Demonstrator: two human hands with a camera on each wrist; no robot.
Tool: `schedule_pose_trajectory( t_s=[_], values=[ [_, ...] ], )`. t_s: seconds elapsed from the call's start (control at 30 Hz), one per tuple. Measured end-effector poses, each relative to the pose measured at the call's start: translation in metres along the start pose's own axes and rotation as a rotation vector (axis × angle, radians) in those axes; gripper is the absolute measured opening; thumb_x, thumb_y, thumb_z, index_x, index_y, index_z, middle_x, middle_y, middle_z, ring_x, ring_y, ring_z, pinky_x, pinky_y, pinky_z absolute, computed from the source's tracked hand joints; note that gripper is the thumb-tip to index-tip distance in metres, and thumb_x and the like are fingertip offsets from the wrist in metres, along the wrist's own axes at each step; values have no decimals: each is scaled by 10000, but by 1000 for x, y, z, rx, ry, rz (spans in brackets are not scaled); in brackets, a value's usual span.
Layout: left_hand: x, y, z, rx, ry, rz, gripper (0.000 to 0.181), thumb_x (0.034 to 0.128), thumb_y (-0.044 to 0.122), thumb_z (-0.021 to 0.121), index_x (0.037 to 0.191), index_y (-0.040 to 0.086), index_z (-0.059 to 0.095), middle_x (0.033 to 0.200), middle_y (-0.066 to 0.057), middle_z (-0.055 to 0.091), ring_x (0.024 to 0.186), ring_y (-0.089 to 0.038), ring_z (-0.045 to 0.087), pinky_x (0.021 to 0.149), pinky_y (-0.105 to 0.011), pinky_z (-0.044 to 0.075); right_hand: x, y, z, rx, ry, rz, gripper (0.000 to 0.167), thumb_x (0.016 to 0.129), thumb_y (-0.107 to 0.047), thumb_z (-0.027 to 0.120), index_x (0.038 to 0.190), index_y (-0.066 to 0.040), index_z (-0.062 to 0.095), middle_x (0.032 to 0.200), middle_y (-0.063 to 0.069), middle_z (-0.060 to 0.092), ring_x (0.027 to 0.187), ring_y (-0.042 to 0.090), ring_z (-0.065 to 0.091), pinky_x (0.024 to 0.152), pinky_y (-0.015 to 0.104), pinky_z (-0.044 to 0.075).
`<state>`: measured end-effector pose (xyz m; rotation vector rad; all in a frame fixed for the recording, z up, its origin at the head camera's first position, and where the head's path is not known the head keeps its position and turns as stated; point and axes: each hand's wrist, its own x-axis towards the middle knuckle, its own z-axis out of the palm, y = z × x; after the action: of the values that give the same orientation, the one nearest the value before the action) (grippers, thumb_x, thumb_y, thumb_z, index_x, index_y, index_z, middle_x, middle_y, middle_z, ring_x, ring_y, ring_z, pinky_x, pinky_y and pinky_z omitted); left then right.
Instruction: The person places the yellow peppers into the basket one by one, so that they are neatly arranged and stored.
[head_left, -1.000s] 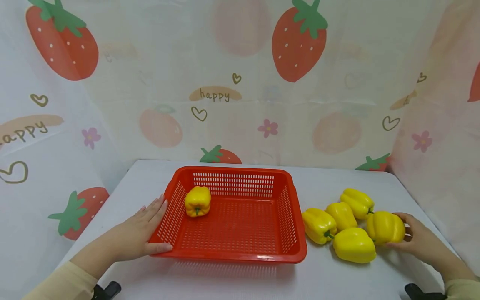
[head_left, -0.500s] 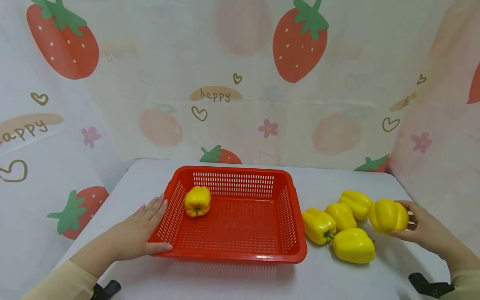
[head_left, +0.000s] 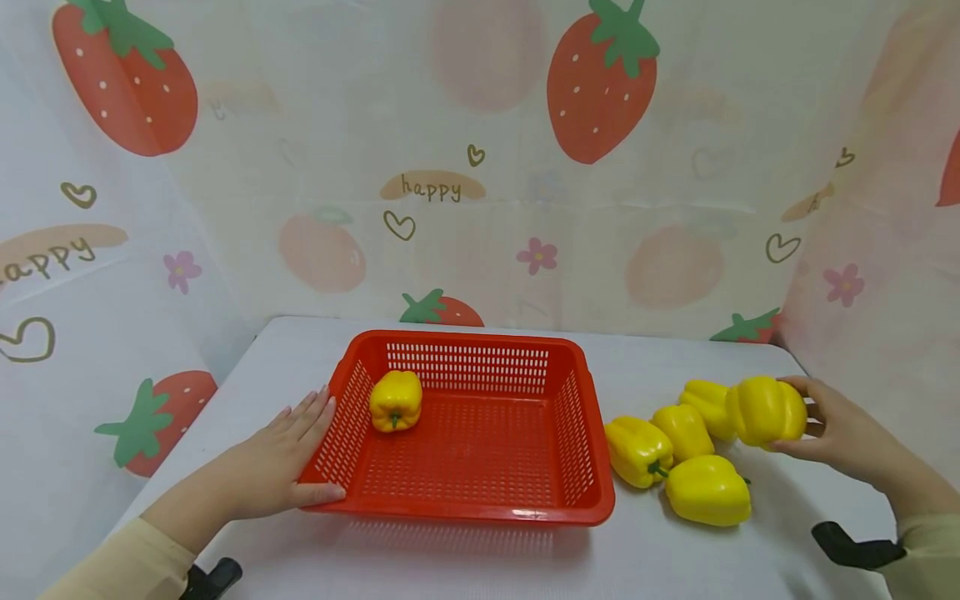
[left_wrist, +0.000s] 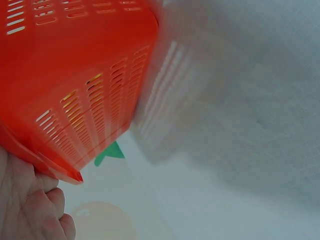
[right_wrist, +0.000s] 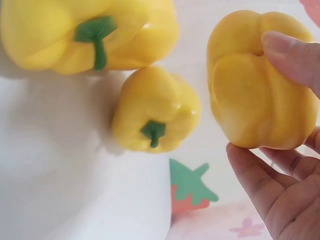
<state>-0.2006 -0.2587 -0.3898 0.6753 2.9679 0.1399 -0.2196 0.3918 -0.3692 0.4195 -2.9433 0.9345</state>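
Note:
My right hand (head_left: 843, 429) grips a yellow bell pepper (head_left: 765, 411) from its right side, raised above the table. In the right wrist view, the thumb lies over one end of this pepper (right_wrist: 245, 100) and fingertips support it from the other side. Over on the left, my left hand (head_left: 266, 467) rests along the rim of a red plastic basket (head_left: 480, 446), fingers extended and thumb at the front corner. The left wrist view has that hand (left_wrist: 27, 205) against the rim's underside. One yellow bell pepper (head_left: 395, 402) sits inside the basket, near its left wall.
Right of the basket, several more bell peppers lie clustered on the white table (head_left: 525, 562): one beside the basket wall (head_left: 637, 451), one behind it (head_left: 684, 432), one in front (head_left: 708, 490), one at the back (head_left: 701, 404) partly covered by the held pepper. A fruit-printed curtain (head_left: 600, 275) hangs behind.
My right hand has lifted its bell pepper off the table, up and slightly away from me, then leftward over the back pepper. My left hand and the basket stay in place.

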Motion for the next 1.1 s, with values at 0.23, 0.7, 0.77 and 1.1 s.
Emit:
schedule_pose_trajectory(
  t_s=[0.23,0.7,0.77,1.1],
  values=[
    [0,0,1,10,-4,-2,1105,714,745,498,1452,4,139,1508,-179,136,1368,-364,126,1076,-544,166,10,-13,-3,3,-5,-67,764,737,-200,770,1311,12,312,1196,144,436,884,-121,472,697,157,507],
    [0,0,0,6,-11,-5,1106,714,747,493,1453,6,135,1511,-175,124,1373,-358,113,1079,-542,158,31,-45,-4,11,-30,-205,766,738,-174,770,1334,-5,319,1198,53,434,943,-59,490,771,101,461],
    [0,0,0,7,-10,-4,1104,716,746,492,1453,5,137,1511,-175,123,1373,-357,113,1079,-540,160,34,-50,-2,9,-30,-225,768,732,-170,775,1332,-4,327,1191,45,440,944,-32,500,776,101,458],
    [-1,1,-2,2,-24,-16,1119,703,761,481,1455,11,129,1512,-174,122,1376,-355,101,1078,-546,154,54,-75,11,15,-62,-285,732,719,-203,788,1300,-42,373,1180,42,499,958,16,524,814,114,447]
  ],
)
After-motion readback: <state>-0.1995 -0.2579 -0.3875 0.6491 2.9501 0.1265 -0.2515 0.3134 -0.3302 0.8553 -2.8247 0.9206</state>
